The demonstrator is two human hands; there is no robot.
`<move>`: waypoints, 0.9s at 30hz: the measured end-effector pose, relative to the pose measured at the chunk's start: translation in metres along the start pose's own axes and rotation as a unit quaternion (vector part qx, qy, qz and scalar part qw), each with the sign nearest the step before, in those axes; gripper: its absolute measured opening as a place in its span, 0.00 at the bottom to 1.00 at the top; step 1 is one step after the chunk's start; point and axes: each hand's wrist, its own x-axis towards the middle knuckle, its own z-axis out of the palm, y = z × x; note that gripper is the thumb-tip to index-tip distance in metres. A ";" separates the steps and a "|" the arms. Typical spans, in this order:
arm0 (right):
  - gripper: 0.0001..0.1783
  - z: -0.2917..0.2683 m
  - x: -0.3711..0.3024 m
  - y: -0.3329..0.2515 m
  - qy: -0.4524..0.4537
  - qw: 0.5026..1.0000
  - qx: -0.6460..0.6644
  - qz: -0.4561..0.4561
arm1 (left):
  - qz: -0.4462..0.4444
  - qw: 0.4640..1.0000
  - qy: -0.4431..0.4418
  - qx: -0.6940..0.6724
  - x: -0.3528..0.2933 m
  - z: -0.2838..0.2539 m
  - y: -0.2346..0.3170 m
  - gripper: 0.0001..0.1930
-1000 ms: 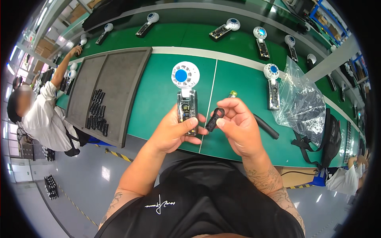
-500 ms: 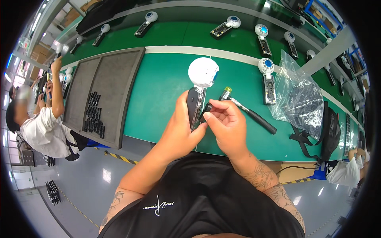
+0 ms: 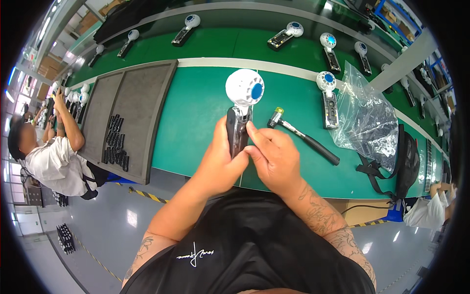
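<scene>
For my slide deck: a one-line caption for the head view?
Left hand grips a white handheld fan upright; right hand presses its handle above the green bench.

Green bench with grey tray, hammer, plastic bag, fans.

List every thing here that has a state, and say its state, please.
Handheld fan: held upright off the bench, handle casing open.
Left hand: gripping the fan handle.
Right hand: fingertips pressing on the handle.
Small hammer: lying flat on the green bench.
Plastic bag: crumpled, lying on the bench.
Grey tray: holds rows of small dark parts.
</scene>
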 end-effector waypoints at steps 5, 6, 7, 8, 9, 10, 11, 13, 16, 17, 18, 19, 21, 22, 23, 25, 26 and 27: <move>0.21 -0.052 0.004 0.043 -0.091 0.935 -0.325 0.109 | -0.068 0.964 -0.040 -0.252 -0.005 -0.004 0.007 0.33; 0.19 -0.060 -0.002 0.056 -0.127 0.908 -0.372 0.143 | -0.071 0.948 -0.051 -0.307 -0.005 -0.003 0.008 0.32; 0.19 -0.060 -0.001 0.056 -0.128 0.908 -0.374 0.140 | -0.069 0.947 -0.050 -0.308 -0.004 -0.003 0.007 0.32; 0.18 -0.061 0.000 0.055 -0.144 0.910 -0.350 0.171 | -0.066 0.948 -0.050 -0.306 -0.004 -0.003 0.007 0.32; 0.17 -0.062 0.001 0.053 -0.160 0.910 -0.326 0.202 | -0.063 0.949 -0.050 -0.304 -0.004 -0.004 0.006 0.32; 0.16 -0.063 0.002 0.051 -0.176 0.908 -0.301 0.232 | -0.060 0.950 -0.049 -0.301 -0.003 -0.004 0.005 0.32; 0.15 -0.064 0.003 0.048 -0.193 0.904 -0.276 0.263 | -0.058 0.951 -0.049 -0.299 -0.002 -0.003 0.004 0.32; 0.14 -0.070 0.010 0.024 -0.139 0.937 -0.233 0.218 | -0.053 0.953 -0.043 -0.296 -0.001 -0.004 0.001 0.32; 0.12 -0.079 0.012 -0.019 0.037 0.993 -0.074 0.090 | -0.047 0.961 -0.036 -0.269 -0.004 -0.005 -0.001 0.33; 0.18 -0.084 0.004 -0.021 0.063 0.994 -0.083 0.030 | -0.045 0.961 -0.034 -0.272 -0.004 -0.006 0.001 0.33; 0.24 -0.086 -0.003 -0.019 0.089 0.991 -0.092 -0.030 | -0.039 0.961 -0.032 -0.271 -0.005 -0.006 0.005 0.33; 0.24 -0.077 -0.002 -0.013 0.090 0.991 -0.094 -0.031 | -0.033 0.962 -0.035 -0.268 -0.005 -0.004 0.007 0.33; 0.24 -0.055 0.006 -0.002 -0.007 0.992 -0.090 -0.090 | -0.023 0.964 -0.042 -0.262 -0.004 -0.001 0.011 0.33; 0.24 -0.056 0.006 -0.006 -0.009 0.992 -0.089 -0.090 | -0.024 0.963 -0.040 -0.264 -0.006 -0.002 0.010 0.33; 0.24 -0.060 0.005 -0.013 0.011 0.993 -0.076 -0.094 | -0.028 0.965 -0.034 -0.258 -0.009 -0.003 0.009 0.33; 0.23 -0.067 0.010 -0.021 0.054 0.992 -0.044 -0.108 | -0.030 0.970 -0.019 -0.239 -0.006 -0.007 0.006 0.33; 0.23 -0.067 0.013 -0.021 0.076 0.990 -0.027 -0.115 | -0.031 0.973 -0.011 -0.230 -0.005 -0.009 0.004 0.33; 0.23 -0.065 0.008 -0.023 0.074 0.991 -0.031 -0.108 | -0.038 0.972 -0.014 -0.234 -0.009 -0.007 0.003 0.33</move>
